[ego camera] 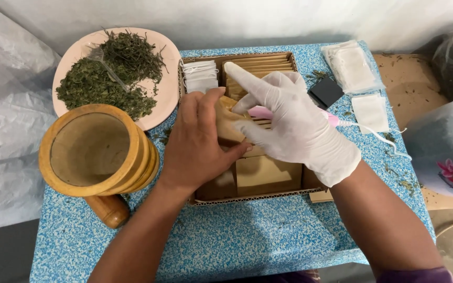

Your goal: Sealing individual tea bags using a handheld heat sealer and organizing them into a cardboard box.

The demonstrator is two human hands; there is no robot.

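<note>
Brown paper sachet (226, 123) pinched by bare left hand (197, 144) and white-gloved right hand (289, 123) over shallow cardboard box (247, 198), mid-tabletop; box part-filled, front gaps left; loose green dried leaves on pink round plate (166, 99), far-left corner.

Both hands crowd centre of frame over cardboard box (205, 199): left hand (197, 141), gloved right hand (294, 123). Wooden mortar (98, 152) and pestle (108, 209) block lower left, just beside box. Plate of dried herbs (158, 44) fills upper left. Black block (326, 93), white sachets (349, 65) clutter upper right. Bare blue tabletop (247, 236) across bottom centre: open passage between forearms. Narrow strip free right of box.
</note>
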